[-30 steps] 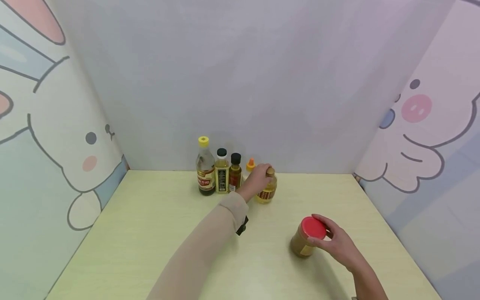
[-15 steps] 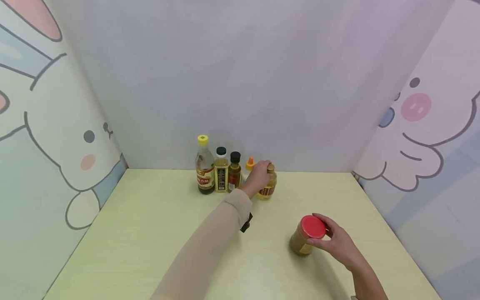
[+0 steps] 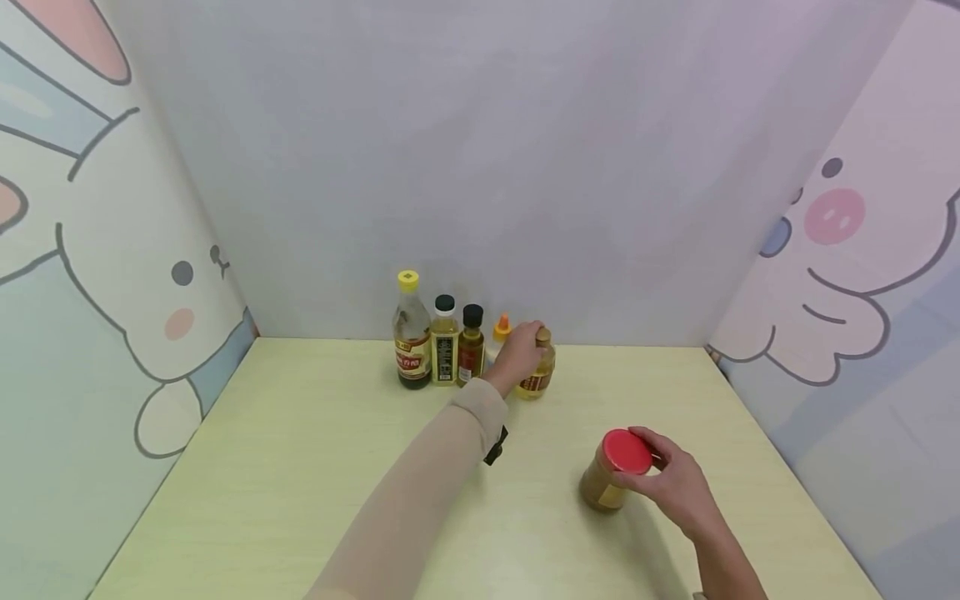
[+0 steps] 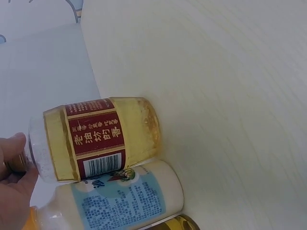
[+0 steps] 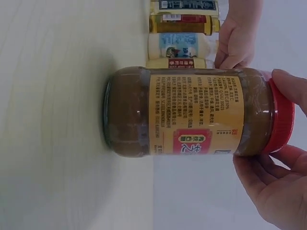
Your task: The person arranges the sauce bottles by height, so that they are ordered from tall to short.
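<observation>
My left hand (image 3: 519, 354) pinches the cap of a small bottle of yellow oil (image 3: 536, 383), which stands at the right end of a row of bottles. In the left wrist view, the oil bottle (image 4: 98, 136) has a dark red label and sits against a white squeeze bottle (image 4: 122, 196) with a blue label. My right hand (image 3: 677, 485) grips the red lid of a jar of brown paste (image 3: 606, 483), thumb and fingers on either side. A yellow label covers much of the jar (image 5: 192, 115) in the right wrist view; its base appears to be on the table.
Left of the oil bottle stand a tall yellow-capped bottle (image 3: 412, 350), a dark-capped pale oil bottle (image 3: 445, 354) and a black-capped bottle (image 3: 471, 346). My left forearm crosses the pale wooden table (image 3: 300, 467). A grey wall (image 3: 480, 167) rises behind the row.
My left hand has shifted the oil bottle slightly back toward the wall, closer into line with the row. The right hand and the jar stay nearly in place.
</observation>
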Tool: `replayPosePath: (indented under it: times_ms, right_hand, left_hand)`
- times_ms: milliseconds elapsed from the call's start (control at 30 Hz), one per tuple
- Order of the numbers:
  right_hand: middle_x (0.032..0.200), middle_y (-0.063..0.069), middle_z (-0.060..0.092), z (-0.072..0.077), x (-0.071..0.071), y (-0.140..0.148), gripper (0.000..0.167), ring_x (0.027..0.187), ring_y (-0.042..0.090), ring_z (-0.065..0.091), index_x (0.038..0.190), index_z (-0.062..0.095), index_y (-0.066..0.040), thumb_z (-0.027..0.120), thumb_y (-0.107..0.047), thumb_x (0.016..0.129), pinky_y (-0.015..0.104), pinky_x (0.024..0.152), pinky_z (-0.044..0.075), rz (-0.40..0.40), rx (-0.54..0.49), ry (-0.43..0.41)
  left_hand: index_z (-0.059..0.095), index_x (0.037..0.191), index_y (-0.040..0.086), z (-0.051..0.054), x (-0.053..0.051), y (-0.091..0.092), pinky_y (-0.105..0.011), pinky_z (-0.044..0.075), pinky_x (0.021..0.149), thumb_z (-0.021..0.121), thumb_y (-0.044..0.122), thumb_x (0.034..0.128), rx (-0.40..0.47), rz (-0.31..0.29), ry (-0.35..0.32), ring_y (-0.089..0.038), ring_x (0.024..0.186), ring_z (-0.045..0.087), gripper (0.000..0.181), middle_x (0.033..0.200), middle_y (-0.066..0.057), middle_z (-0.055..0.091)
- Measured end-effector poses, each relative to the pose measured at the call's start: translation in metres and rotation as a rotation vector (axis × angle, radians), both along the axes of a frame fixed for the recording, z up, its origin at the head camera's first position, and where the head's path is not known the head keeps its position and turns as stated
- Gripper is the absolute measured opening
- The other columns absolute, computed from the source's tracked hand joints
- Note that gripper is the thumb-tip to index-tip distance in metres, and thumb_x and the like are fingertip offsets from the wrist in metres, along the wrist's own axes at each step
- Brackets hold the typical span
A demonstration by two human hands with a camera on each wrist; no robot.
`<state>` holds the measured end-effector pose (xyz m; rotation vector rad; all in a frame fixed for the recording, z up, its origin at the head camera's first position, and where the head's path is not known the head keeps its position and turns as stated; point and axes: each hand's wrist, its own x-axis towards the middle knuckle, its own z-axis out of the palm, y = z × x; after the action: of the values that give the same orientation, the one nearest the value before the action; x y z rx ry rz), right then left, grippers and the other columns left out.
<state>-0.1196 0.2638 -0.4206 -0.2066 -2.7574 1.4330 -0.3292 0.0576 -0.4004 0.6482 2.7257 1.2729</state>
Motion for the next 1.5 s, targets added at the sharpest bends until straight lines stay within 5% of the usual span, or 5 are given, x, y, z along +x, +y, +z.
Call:
replayPosePath:
  times_ms: [633, 967, 1200, 1500]
  right_hand:
    - [0.138, 0.024, 0.047, -0.004, -0.002, -0.012, 0.084, 0.126, 0.043, 0.044, 0.142, 0.042, 0.001, 0.086, -0.023, 0.075, 0.053, 0.096, 0.045, 0.006, -0.011, 0.016]
    - [0.133, 0.022, 0.053, -0.010, -0.004, -0.013, 0.079, 0.122, 0.039, 0.050, 0.139, 0.046, 0.001, 0.087, -0.021, 0.075, 0.042, 0.092, 0.050, -0.017, -0.033, 0.036]
    - [0.133, 0.020, 0.053, -0.006, -0.006, -0.013, 0.079, 0.121, 0.036, 0.050, 0.141, 0.046, 0.000, 0.086, -0.023, 0.076, 0.023, 0.083, 0.049, -0.064, -0.083, 0.015]
    - [0.135, 0.021, 0.051, 0.004, -0.026, -0.011, 0.081, 0.123, 0.035, 0.047, 0.142, 0.043, 0.001, 0.084, -0.026, 0.078, 0.022, 0.084, 0.048, -0.066, -0.086, 0.044]
  left_hand:
    - [0.054, 0.131, 0.003, -0.001, 0.001, -0.003, -0.035, 0.049, 0.090, 0.059, 0.010, 0.0985, 0.034, -0.027, -0.001, -0.024, 0.112, 0.055, 0.034, 0.122, -0.011, 0.057]
    - [0.055, 0.129, 0.004, -0.002, -0.001, -0.004, -0.034, 0.049, 0.088, 0.060, 0.010, 0.0982, 0.038, -0.032, 0.009, -0.023, 0.110, 0.056, 0.031, 0.119, -0.011, 0.058]
    - [0.055, 0.130, 0.005, -0.006, 0.000, -0.004, -0.033, 0.049, 0.089, 0.060, 0.010, 0.0980, 0.042, -0.031, 0.003, -0.023, 0.111, 0.056, 0.033, 0.121, -0.010, 0.058]
    - [0.056, 0.128, 0.004, -0.007, -0.001, -0.005, -0.033, 0.049, 0.088, 0.061, 0.009, 0.0974, 0.076, -0.043, 0.024, -0.023, 0.109, 0.057, 0.031, 0.121, -0.011, 0.058]
